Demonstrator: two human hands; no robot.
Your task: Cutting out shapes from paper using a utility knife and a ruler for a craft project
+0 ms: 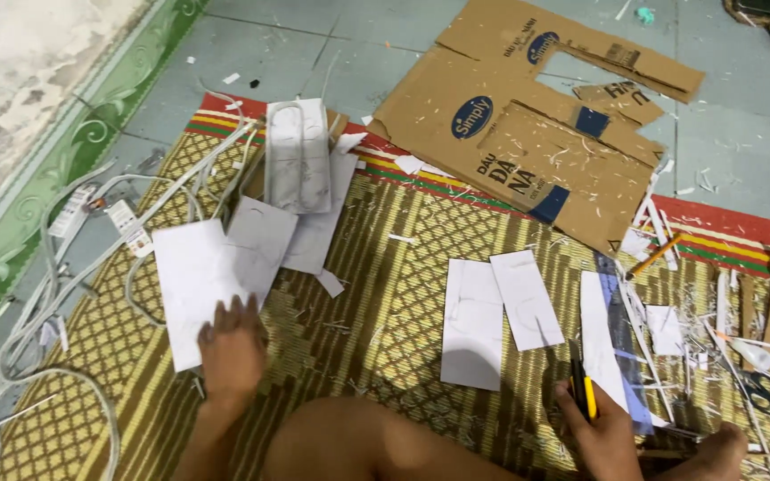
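At the left edge of the woven mat (385,294), loose white cables (37,294) curl over the border onto the tiled floor (741,116). Just right of them the left hand (232,349) lies flat, fingers spread and released, pressing the lower edge of a large white sheet (198,285); it grasps nothing. More white cut pieces (300,169) are stacked beyond it toward the mat's far edge. Mid-mat, 2 white rectangles (492,316) lie side by side, apart from both hands. Behind them a flattened, cut-up cardboard box (528,134) straddles the mat's far edge and the floor. Near the mat's near right corner, the right hand (601,428) is clenched around a yellow-and-black utility knife (581,392), beside a long white strip (603,343). A pencil (654,256), paper scraps and black scissors (764,392) lie further right.

The risks, as I judge them: the knife sits close to a bare knee and foot, so a slip could cut skin; the sheet could slide on the mat if pressure eases; scraps could hide the scissors.
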